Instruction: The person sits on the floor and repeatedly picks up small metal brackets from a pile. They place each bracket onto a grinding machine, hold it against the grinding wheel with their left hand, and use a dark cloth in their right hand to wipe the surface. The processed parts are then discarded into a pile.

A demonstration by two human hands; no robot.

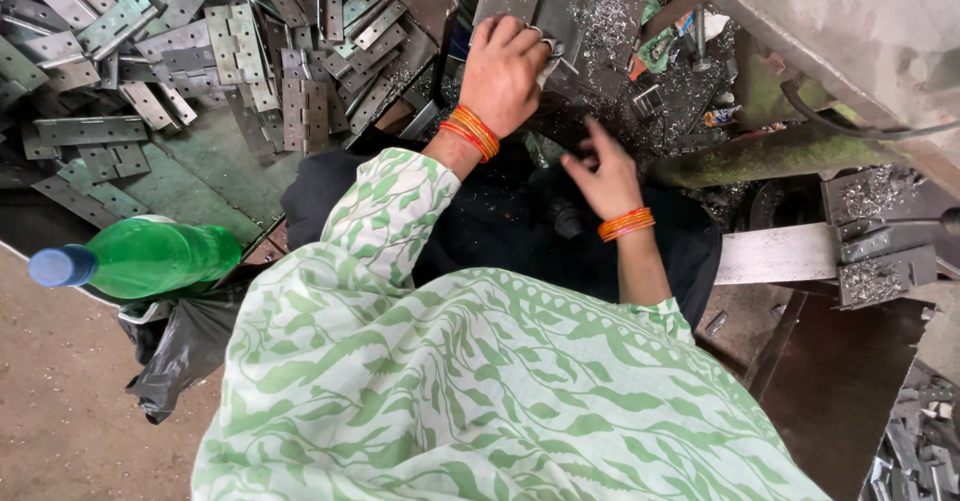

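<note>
My left hand (505,71) reaches forward onto a dark machine table (560,1). Its fingers are curled around a small grey metal plate (550,53), most of which the hand hides. Orange bangles sit on that wrist. My right hand (605,176), also with orange bangles, hovers lower and to the right with its fingers apart, holding nothing. It is close to a heap of metal shavings (610,26) on the table. A green and white patterned sleeve covers my left arm.
A large pile of grey hinge plates (210,51) fills a tray at the upper left. A green plastic bottle (150,258) with a blue cap lies at the left above a black bag (175,361). A machine body (850,41) spans the upper right.
</note>
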